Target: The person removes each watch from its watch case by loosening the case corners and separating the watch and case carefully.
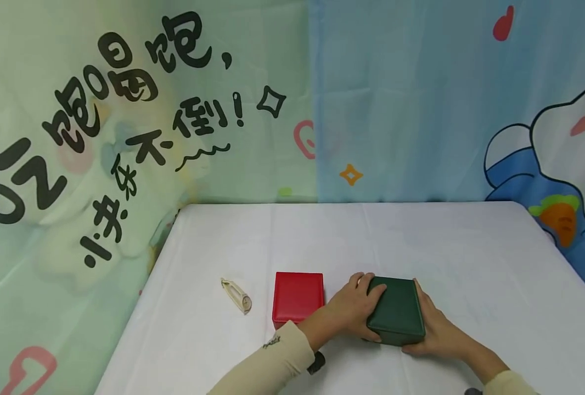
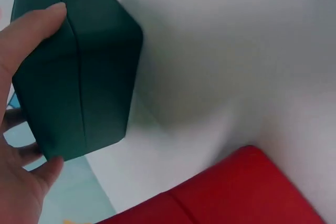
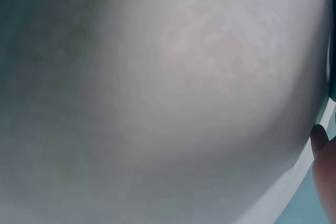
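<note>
1. Nearest me, two cream sleeves (image 1: 273, 359) reach in over the white tabletop (image 1: 213, 236).
2. The left hand (image 1: 349, 310) grips the green box (image 1: 398, 312) along its left side, thumb toward the near end, fingers bent over the far-left edge.
3. The right hand (image 1: 438, 329) holds the right side, thumb at the near corner, fingers reaching to the far-right one. My right wrist view catches little of this.
4. The box sits right of centre between both hands; I can't tell whether it is lifted off the cloth. I judge it stiff-walled, fairly light and a little slick, with corners that could scuff. I'd hold low on opposite sides. A seam line shows in my left wrist view; the box looks closed, so I can't see its contents.
5. Just left of the left hand, the red box (image 1: 298, 296) also looks closed, its contents hidden.
6. Farther left lies a pale clip-like piece (image 1: 237, 296), probably light and the most delicate thing here.
7. Beyond the far edge hangs a printed backdrop (image 1: 253, 181).
</note>
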A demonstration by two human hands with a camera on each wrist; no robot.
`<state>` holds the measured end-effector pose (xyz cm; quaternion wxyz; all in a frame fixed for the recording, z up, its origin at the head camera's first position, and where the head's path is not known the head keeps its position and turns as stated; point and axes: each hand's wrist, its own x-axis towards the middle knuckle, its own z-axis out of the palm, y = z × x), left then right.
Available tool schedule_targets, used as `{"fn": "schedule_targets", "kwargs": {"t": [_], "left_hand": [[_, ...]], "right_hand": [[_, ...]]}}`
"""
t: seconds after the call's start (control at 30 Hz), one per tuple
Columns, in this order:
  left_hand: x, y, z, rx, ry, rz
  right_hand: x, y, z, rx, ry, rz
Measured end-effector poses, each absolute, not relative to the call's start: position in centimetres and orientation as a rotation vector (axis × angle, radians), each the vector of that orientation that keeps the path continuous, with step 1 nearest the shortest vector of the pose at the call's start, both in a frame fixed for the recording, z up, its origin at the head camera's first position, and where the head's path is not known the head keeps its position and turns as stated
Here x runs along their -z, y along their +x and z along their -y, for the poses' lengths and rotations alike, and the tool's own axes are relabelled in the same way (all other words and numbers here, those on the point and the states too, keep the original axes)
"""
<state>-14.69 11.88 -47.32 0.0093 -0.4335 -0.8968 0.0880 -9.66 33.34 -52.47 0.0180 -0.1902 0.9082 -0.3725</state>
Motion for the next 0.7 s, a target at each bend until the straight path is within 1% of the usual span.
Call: {"fn": "schedule_targets", "kwargs": {"t": [0.17,0.37,0.53,0.7], "left_hand": [[46.4,-15.4,-12.2,-0.223,-1.391,2.833],[45.1,-16.4,-12.5,-0.182,-1.428,2.932],[44.3,-18.2,-12.5,-0.035,-1.507,3.055],[43.7,-19.6,-12.4,0.182,-1.586,3.155]], "right_hand": [[52.2,-9.9,-33.6,1.116,-0.653,-2.885],[52.2,-9.9,-33.9,1.107,-0.658,-2.899],[52.4,-9.9,-34.0,1.09,-0.718,-2.911],[52.4,-10.0,-34.0,1.111,-0.684,-2.866]]}}
